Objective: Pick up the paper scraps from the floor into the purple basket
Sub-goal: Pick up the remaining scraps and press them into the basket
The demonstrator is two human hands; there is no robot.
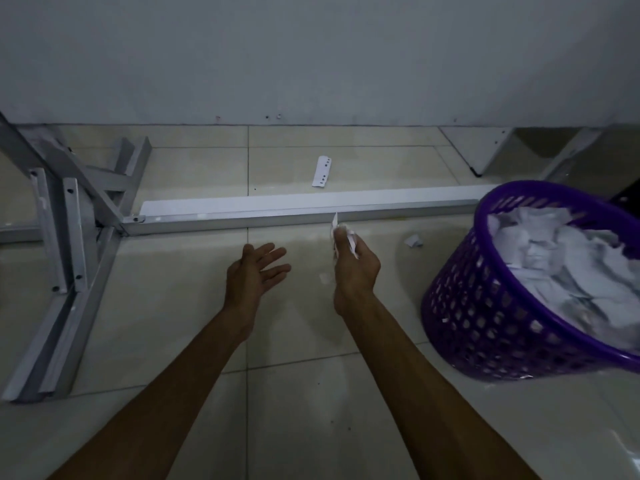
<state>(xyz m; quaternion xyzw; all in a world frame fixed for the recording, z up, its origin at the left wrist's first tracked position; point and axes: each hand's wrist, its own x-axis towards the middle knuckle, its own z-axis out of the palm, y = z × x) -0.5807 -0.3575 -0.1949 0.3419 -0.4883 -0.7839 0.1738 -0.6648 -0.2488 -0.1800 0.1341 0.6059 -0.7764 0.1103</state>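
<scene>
While both my arms reached out over the tiled floor (194, 299), a grey metal rail (294, 216) lay across it just beyond my hands, joined at its left end to a grey metal frame (69, 237). A long white strip (277, 201) lay flat along the rail's far side. Past that, a punched paper slip (321, 171) lay with its long axis running away from me toward the wall (311, 57). A small crumpled scrap (414, 241) sat on the floor between my right hand (355, 268) and the purple basket (485, 317), which stood to my right, tilted and heaped with white paper. My right fingers were closed around a bunch of paper scraps (341, 233), which stuck up out of the fist, one thin end pointing upward. My left hand (252, 275) was empty, palm up, fingers spread wide.
</scene>
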